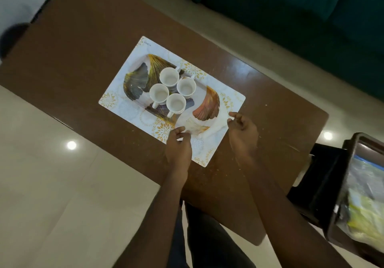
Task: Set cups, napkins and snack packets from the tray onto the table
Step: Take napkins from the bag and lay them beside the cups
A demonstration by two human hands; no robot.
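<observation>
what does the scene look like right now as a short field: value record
surface: brown wooden table
mat: white placemat with gold flowers, under the tray
tray: white leaf-patterned tray on the placemat
cups: four empty white cups clustered upright on the tray
left hand: at the tray's near rim, fingers curled
right hand: at the tray's near corner
napkins, snack packets: none visible on the tray
right edge: dark bin with blurred contents

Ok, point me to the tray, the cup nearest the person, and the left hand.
tray (135,78): head view, on its dark leaf-patterned end, clear of the cups.
nearest cup (175,102): head view, inside the white bowl.
left hand (179,146): head view, on the back of the hand, at the tray's near edge.
</observation>
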